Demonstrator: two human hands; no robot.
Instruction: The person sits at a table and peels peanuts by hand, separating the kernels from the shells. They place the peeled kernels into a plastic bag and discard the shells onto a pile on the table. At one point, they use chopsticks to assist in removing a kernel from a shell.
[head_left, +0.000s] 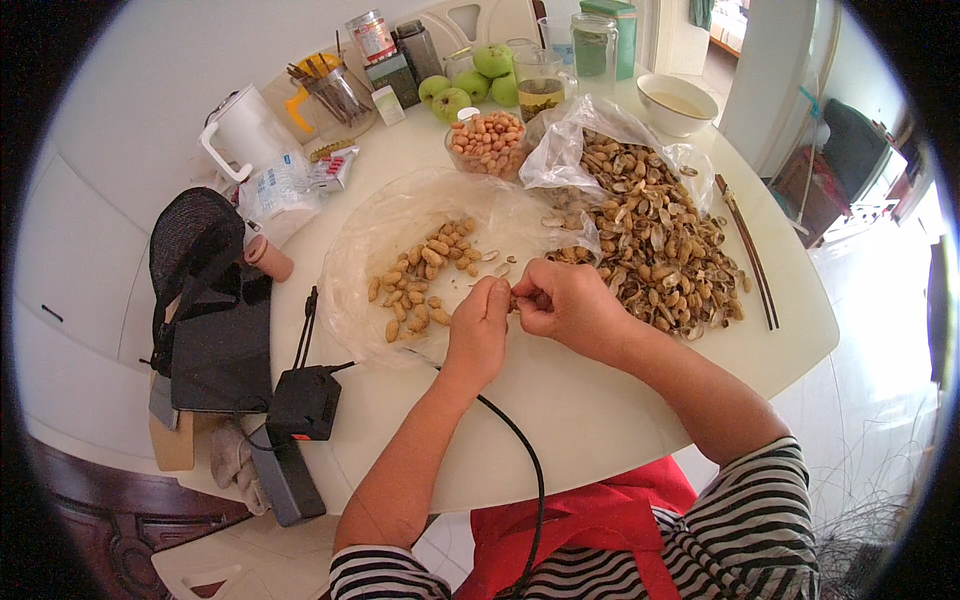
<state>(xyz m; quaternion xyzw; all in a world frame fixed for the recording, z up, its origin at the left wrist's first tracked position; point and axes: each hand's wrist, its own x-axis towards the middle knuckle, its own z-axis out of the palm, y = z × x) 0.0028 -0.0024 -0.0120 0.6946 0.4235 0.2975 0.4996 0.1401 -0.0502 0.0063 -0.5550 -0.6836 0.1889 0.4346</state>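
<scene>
My left hand and my right hand meet fingertip to fingertip near the table's middle. They pinch a peanut, mostly hidden by the fingers. Unshelled peanuts lie to the left on a spread clear plastic bag. A large heap of empty peanut shells rises to the right, partly in another clear plastic bag. Beyond my hands, a clear bowl is heaped with shelled peanuts. A few loose shell pieces lie just past my fingertips.
Chopsticks lie along the right side. Green apples, a glass mug of tea and a white bowl stand at the back. At left are a white pitcher, a black box and a black cable.
</scene>
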